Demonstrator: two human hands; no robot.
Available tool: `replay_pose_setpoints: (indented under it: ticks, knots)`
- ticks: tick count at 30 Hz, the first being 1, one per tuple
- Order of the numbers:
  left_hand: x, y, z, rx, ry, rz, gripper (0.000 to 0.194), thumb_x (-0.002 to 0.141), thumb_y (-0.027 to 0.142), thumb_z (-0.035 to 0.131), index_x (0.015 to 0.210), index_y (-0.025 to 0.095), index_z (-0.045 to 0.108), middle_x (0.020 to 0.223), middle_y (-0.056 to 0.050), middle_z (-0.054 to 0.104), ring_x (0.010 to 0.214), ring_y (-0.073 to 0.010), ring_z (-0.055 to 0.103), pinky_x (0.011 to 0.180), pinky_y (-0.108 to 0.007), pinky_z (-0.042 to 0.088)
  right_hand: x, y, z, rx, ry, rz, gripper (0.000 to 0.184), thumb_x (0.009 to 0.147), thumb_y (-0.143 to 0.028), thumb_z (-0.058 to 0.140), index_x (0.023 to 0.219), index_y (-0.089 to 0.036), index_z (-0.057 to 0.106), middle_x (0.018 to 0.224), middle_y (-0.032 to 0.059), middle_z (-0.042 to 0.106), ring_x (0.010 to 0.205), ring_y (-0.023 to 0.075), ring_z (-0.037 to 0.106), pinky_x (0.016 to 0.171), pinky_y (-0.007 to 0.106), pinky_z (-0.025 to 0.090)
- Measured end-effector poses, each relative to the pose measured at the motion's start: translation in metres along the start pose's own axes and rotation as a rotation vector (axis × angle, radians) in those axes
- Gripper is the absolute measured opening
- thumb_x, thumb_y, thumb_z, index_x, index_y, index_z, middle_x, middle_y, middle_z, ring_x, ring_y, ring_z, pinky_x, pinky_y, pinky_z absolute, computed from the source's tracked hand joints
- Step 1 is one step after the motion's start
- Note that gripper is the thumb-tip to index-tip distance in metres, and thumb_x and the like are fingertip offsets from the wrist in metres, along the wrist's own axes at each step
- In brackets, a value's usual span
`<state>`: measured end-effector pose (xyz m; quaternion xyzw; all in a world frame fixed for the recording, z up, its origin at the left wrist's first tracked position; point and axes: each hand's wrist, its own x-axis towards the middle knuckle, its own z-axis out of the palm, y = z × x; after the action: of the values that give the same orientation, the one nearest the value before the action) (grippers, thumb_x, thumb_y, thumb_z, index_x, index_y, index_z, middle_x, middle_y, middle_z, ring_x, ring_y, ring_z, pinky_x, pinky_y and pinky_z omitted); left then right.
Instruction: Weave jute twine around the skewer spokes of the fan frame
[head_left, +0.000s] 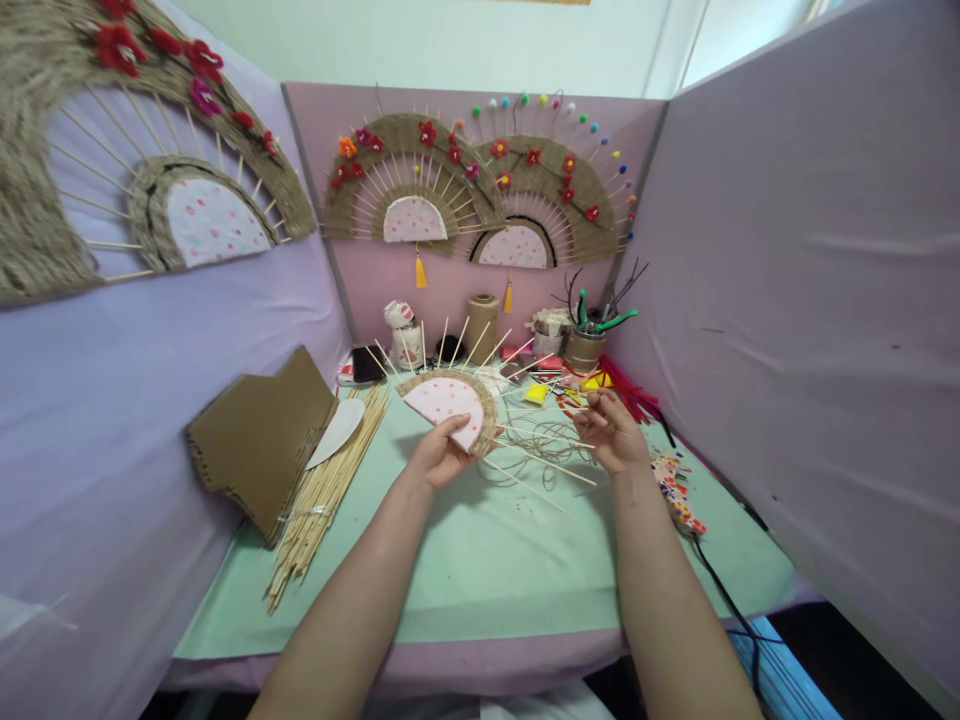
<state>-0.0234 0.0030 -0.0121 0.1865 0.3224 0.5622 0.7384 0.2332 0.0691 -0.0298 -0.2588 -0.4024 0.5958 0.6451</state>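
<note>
A half-round fan frame (pixel 442 398) has a white, pink-dotted centre, a woven twine band (pixel 486 400) round its curved edge and thin bamboo sticks (pixel 551 464) fanning outward. My left hand (pixel 442 452) is closed on its lower edge, thumb on the dotted face, holding it tilted above the table. At the right, by the stick ends, my right hand (pixel 611 430) is raised with its fingertips pinched together. What lies between those fingertips is too fine to make out. Loose twine (pixel 551 450) lies in tangled loops beneath the sticks, between my hands.
Brown cardboard (pixel 259 440) and a bundle of bamboo sticks (pixel 319 510) lie at left. Behind stand a twine spool (pixel 483 328) and a can (pixel 585 350) with green-handled pliers (pixel 616 321). A flower-patterned glue gun (pixel 679 495) with a cord lies at right. Finished fans (pixel 405 125) hang behind.
</note>
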Motion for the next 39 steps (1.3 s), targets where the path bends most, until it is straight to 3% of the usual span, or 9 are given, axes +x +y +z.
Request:
replay_pose_setpoints:
  ticks: [3, 7, 12, 17, 22, 29, 39]
  knots:
    - [-0.003, 0.0, 0.001, 0.019, -0.025, -0.039, 0.039, 0.081, 0.014, 0.051, 0.12, 0.009, 0.051, 0.096, -0.014, 0.071, 0.089, -0.0265, 0.069, 0.074, -0.037, 0.055, 0.005, 0.003, -0.004, 0.063, 0.043, 0.045, 0.01, 0.071, -0.027, 0.07, 0.079, -0.029, 0.064, 0.082, -0.0056, 0.067, 0.048, 0.004, 0.047, 0.061, 0.025, 0.05]
    - [-0.004, 0.0, 0.001, 0.028, -0.088, -0.082, 0.035, 0.082, 0.015, 0.05, 0.116, 0.008, 0.053, 0.097, -0.016, 0.071, 0.088, -0.0269, 0.069, 0.073, -0.037, 0.055, 0.008, 0.007, -0.004, 0.174, 0.081, 0.13, 0.021, 0.065, -0.015, 0.073, 0.081, -0.028, 0.066, 0.089, -0.0035, 0.071, 0.075, 0.0102, 0.065, 0.069, 0.025, 0.054]
    - [-0.005, -0.015, 0.003, 0.052, -0.169, -0.184, 0.04, 0.08, 0.013, 0.05, 0.12, 0.008, 0.052, 0.095, -0.015, 0.071, 0.086, -0.0274, 0.069, 0.07, -0.037, 0.055, 0.006, 0.017, 0.006, 0.211, 0.026, 0.151, 0.025, 0.062, -0.013, 0.076, 0.081, -0.027, 0.066, 0.1, -0.0022, 0.071, 0.099, 0.0135, 0.065, 0.083, 0.023, 0.055]
    - [-0.007, -0.035, 0.009, 0.079, -0.41, -0.365, 0.044, 0.078, 0.014, 0.052, 0.121, 0.006, 0.053, 0.104, -0.02, 0.069, 0.097, -0.0306, 0.066, 0.076, -0.039, 0.053, 0.003, 0.028, 0.019, 0.153, -0.004, 0.191, 0.029, 0.062, -0.013, 0.076, 0.086, -0.027, 0.066, 0.101, 0.0006, 0.071, 0.102, 0.0171, 0.065, 0.086, 0.026, 0.056]
    - [-0.003, -0.037, 0.007, 0.023, -0.477, -0.221, 0.052, 0.073, 0.011, 0.051, 0.124, 0.004, 0.051, 0.109, -0.02, 0.067, 0.104, -0.0312, 0.063, 0.091, -0.044, 0.047, 0.001, 0.03, 0.023, 0.183, -0.042, 0.153, 0.029, 0.066, -0.011, 0.074, 0.091, -0.024, 0.066, 0.104, 0.0019, 0.071, 0.1, 0.0144, 0.066, 0.087, 0.022, 0.054]
    - [-0.006, -0.032, 0.007, -0.001, -0.565, -0.14, 0.054, 0.07, 0.009, 0.048, 0.123, 0.003, 0.053, 0.116, -0.021, 0.064, 0.11, -0.0324, 0.06, 0.094, -0.046, 0.045, 0.002, 0.03, 0.021, 0.255, -0.033, 0.201, 0.03, 0.064, -0.006, 0.074, 0.088, -0.023, 0.066, 0.091, 0.0002, 0.073, 0.093, 0.0141, 0.068, 0.082, 0.022, 0.056]
    - [-0.006, -0.032, 0.005, 0.008, -0.573, -0.168, 0.058, 0.066, 0.007, 0.048, 0.123, 0.005, 0.053, 0.12, -0.02, 0.062, 0.111, -0.0303, 0.058, 0.087, -0.042, 0.048, -0.001, 0.025, 0.024, 0.283, -0.005, 0.21, 0.029, 0.062, -0.003, 0.073, 0.084, -0.021, 0.067, 0.089, 0.0012, 0.074, 0.086, 0.0126, 0.069, 0.076, 0.018, 0.057]
